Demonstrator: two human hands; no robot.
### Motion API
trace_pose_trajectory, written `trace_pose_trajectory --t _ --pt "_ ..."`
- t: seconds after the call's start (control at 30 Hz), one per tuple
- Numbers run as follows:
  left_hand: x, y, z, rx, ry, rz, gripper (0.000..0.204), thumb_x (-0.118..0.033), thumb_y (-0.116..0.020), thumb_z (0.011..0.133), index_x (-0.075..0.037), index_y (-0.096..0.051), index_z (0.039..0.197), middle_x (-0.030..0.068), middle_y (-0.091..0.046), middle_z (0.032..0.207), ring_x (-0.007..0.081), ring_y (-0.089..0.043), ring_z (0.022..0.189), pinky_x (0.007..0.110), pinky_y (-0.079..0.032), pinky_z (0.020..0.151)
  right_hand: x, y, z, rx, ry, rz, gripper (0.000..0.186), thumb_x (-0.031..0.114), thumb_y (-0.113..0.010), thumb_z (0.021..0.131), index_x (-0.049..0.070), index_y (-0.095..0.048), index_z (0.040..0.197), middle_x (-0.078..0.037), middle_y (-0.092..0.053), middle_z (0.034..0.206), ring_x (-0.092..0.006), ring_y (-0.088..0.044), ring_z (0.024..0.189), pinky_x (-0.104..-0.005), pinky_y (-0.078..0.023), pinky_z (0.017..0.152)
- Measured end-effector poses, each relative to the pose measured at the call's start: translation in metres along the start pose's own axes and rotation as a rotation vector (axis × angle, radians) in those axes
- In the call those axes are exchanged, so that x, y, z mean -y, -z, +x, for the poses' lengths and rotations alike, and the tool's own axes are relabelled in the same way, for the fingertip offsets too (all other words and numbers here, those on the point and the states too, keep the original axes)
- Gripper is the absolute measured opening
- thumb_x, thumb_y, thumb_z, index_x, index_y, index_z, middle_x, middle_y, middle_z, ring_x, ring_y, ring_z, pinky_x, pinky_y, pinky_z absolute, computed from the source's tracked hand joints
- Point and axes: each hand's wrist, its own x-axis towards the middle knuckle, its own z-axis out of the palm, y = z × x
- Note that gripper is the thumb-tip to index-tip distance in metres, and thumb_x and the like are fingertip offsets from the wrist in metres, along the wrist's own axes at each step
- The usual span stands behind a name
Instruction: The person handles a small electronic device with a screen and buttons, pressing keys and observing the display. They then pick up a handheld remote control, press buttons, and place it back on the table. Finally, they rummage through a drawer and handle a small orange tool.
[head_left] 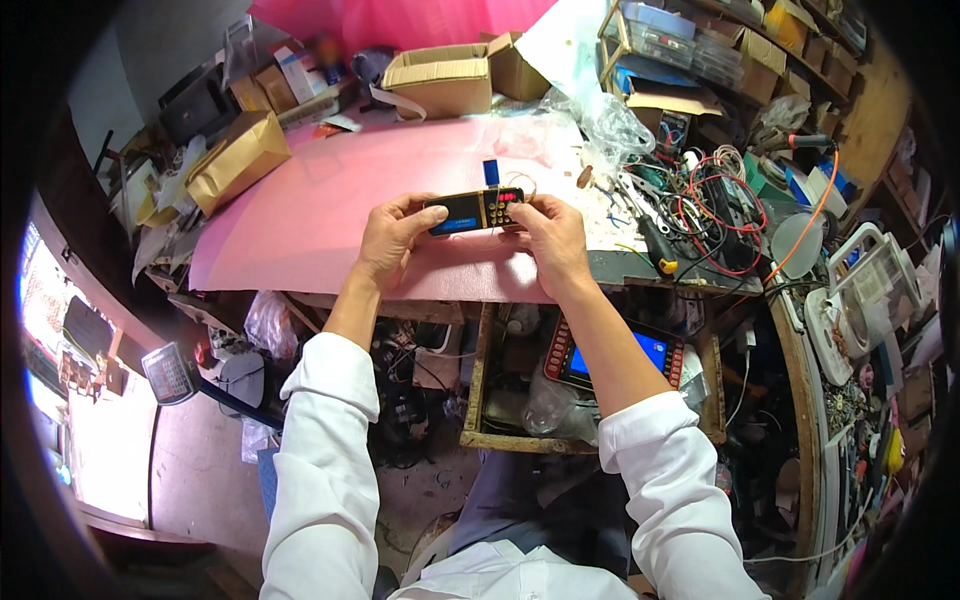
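Note:
A small black portable radio (466, 212) with a lit red display, gold buttons and a blue patch on its front is held over the near edge of the pink mat (330, 215). My left hand (388, 238) grips its left end, thumb on the front. My right hand (556, 238) grips the right end, its thumb at the buttons beside the display. A blue stick (490, 172), which looks like a USB drive, stands up from the radio's top edge. A thin wire (528, 182) curves near the right end. The fingers behind the radio are partly hidden.
Below the table edge, an open wooden drawer (590, 440) holds a red-framed device with a lit blue screen (640, 350) and plastic bags. Tangled cables and tools (700, 205) crowd the right side. Cardboard boxes (437, 80) and a brown paper bag (240, 160) stand behind and left.

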Motion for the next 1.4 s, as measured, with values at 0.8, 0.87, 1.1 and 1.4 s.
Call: trace_pose_trajectory --t 0.8,0.87,1.1,1.4 --pt "0.004 0.003 0.001 -0.001 -0.021 0.033 0.029 -0.009 -0.081 0.090 0.001 -0.073 0.116 0.0088 -0.074 0.104 0.0149 -0.071 0.090 0.029 -0.059 0.082 -0.003 -0.005 -0.002 -0.059 0.053 -0.055 0.026 0.011 -0.078 0.089 -0.008 -0.071 0.104 -0.012 -0.075 0.092 -0.0138 -0.072 0.073 -0.0260 -0.061 0.067" --pt "0.004 0.002 0.000 -0.001 -0.022 0.026 0.029 -0.009 -0.081 0.090 0.001 -0.073 0.116 0.0087 -0.075 0.104 0.0147 -0.070 0.090 0.028 -0.058 0.081 -0.004 -0.005 -0.002 -0.068 0.065 -0.042 0.027 0.012 -0.079 0.087 -0.008 -0.072 0.103 -0.012 -0.076 0.089 -0.0129 -0.072 0.072 -0.0253 -0.060 0.066" --pt "0.002 0.003 -0.001 -0.013 -0.016 0.042 0.030 -0.008 -0.081 0.090 0.002 -0.072 0.117 0.0089 -0.074 0.104 0.0149 -0.071 0.091 0.030 -0.059 0.084 -0.005 -0.006 -0.002 -0.076 0.079 -0.087 0.027 0.014 -0.078 0.088 -0.008 -0.072 0.103 -0.011 -0.076 0.089 -0.0129 -0.072 0.072 -0.0250 -0.059 0.066" --pt "-0.001 -0.001 -0.003 -0.015 -0.011 0.028 0.030 -0.007 -0.080 0.091 0.003 -0.071 0.117 0.0105 -0.074 0.108 0.0169 -0.071 0.094 0.031 -0.060 0.088 -0.009 -0.005 -0.001 -0.088 0.100 -0.151 0.028 0.016 -0.078 0.086 -0.006 -0.073 0.103 -0.010 -0.076 0.086 -0.0124 -0.072 0.073 -0.0264 -0.057 0.067"
